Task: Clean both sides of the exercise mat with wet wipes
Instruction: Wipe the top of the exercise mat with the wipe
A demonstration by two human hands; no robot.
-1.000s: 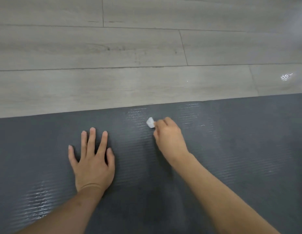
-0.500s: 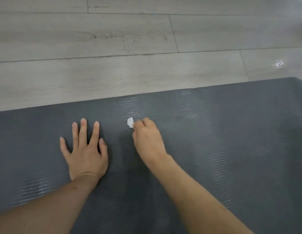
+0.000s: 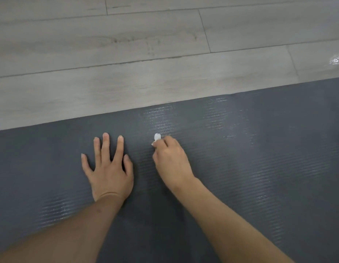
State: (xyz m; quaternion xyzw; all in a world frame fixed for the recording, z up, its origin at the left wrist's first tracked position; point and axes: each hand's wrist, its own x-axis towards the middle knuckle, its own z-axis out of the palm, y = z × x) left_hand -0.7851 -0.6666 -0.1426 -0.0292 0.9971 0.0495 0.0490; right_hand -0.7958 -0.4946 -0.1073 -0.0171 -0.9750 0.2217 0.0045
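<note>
A dark grey ribbed exercise mat (image 3: 259, 158) lies flat across the lower half of the head view, with shiny wet streaks near its far edge. My left hand (image 3: 108, 168) rests flat on the mat, fingers spread. Just to its right, my right hand (image 3: 170, 160) grips a small crumpled white wet wipe (image 3: 157, 137) and holds it against the mat. Only a bit of the wipe shows beyond my fingers.
Pale grey wood-plank floor (image 3: 127, 54) stretches beyond the mat's far edge. A small shiny patch (image 3: 336, 59) glints on the floor at the far right.
My right hand with the wipe has slid left along the mat, closer to my left hand. The left hand stays flat in place. The view has shifted slightly.
</note>
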